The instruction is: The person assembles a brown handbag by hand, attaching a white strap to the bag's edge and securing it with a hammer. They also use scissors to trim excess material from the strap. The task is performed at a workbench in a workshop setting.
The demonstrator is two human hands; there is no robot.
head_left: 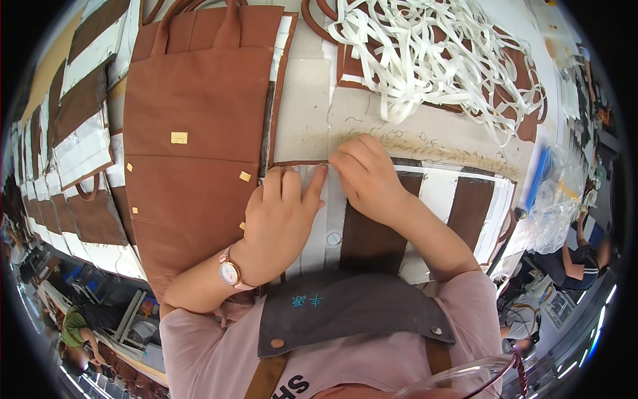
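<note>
In front of me lies a bag panel [428,223] with its inner side up, in dark brown and white stripes with a thin brown top edge. My left hand [282,206] rests on its left part. The index finger is stretched out and its tip presses at the top edge; the other fingers are bent a little. Close beside that fingertip, my right hand [364,171] is closed in a pinch at the same edge. What it pinches is hidden or too small to make out. A round disc [333,239] shows on the panel below the hands.
On the left lies a brown handbag [199,100] with handles and small yellow patches. A tangled heap of white tape [432,60] covers brown pieces at the upper right. Loose threads [425,141] litter the table. More striped panels [83,123] are stacked far left; clear plastic [561,199] lies right.
</note>
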